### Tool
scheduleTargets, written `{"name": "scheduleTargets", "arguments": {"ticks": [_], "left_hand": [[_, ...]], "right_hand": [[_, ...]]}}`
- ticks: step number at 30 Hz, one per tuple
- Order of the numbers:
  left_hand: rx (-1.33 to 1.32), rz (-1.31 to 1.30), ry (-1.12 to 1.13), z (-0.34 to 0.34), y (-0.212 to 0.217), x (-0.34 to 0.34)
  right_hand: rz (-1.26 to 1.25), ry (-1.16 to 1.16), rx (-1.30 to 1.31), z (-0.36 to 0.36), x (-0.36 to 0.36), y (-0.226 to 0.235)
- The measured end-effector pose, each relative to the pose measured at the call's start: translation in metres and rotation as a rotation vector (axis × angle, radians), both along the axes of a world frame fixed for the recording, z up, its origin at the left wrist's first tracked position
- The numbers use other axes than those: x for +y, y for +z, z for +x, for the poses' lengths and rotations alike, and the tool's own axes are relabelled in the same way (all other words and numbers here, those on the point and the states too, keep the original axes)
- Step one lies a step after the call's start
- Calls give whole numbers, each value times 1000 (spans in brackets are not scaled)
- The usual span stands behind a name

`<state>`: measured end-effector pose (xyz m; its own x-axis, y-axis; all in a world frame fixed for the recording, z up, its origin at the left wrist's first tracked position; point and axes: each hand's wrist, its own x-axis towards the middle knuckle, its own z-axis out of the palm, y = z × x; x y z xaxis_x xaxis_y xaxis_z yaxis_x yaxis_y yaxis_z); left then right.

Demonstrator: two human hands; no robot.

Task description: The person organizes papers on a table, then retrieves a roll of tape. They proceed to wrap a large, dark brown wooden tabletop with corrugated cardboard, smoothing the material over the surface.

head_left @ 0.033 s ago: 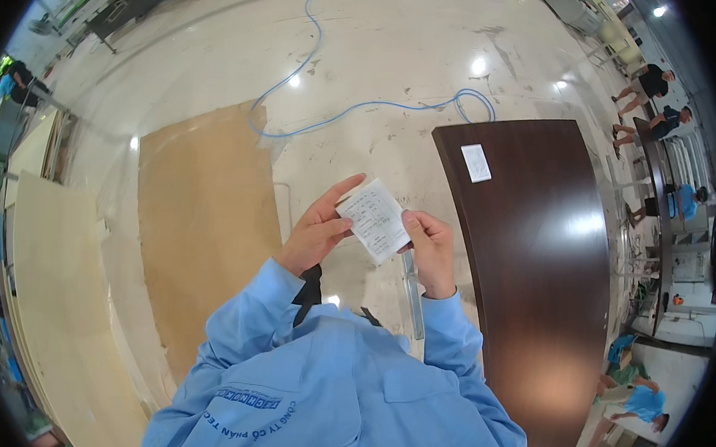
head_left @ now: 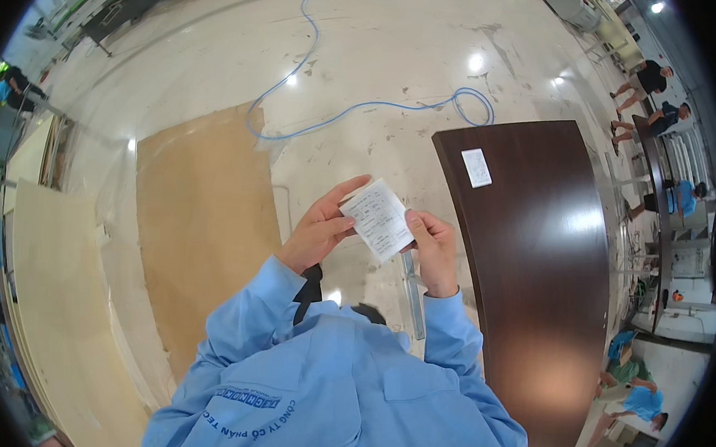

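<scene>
Fingers (head_left: 345, 223), L hand (head_left: 315, 234) & R hand (head_left: 437, 251): pinched closed on opp. sides of white slip (head_left: 379, 221).
Slip btwn hands, prob. edge-held so print shows; 2nd paper (head_left: 476, 168) flat on brown panel (head_left: 531, 267).

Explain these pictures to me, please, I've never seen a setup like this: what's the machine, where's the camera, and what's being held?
There's no machine: a person is working with bare hands. Both pictures come from one wide fisheye camera on the person's head, looking down, so straight edges bend near the rim. The left hand and right hand hold a white printed slip between them. To the right is a glossy dark brown panel with another white paper lying on it. To the left is a flat tan sheet. Ahead, a blue hose or cable snakes over the pale floor.
</scene>
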<state>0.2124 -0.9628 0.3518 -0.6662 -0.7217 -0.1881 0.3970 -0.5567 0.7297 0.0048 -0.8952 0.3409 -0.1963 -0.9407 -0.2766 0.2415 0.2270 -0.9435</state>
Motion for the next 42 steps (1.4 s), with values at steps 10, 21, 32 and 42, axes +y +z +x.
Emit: {"name": "scheduleTargets", "arguments": {"ticks": [10,21,32,42], "left_hand": [[-207,-26,-341,-57,-39,-185],[-201,-192,-690,-100,-87,-251],[-216,-240,-972,-176,-127,-276],[-295,-586,-1324,-153,-186,-340]], "right_hand": [[64,-336,32,-11,-100,-22],[-30,-639,-59,10,-113,-116],[11,-997,-112,46,-146,-147],[35,-1338,-186,140,-203,-171]]}}
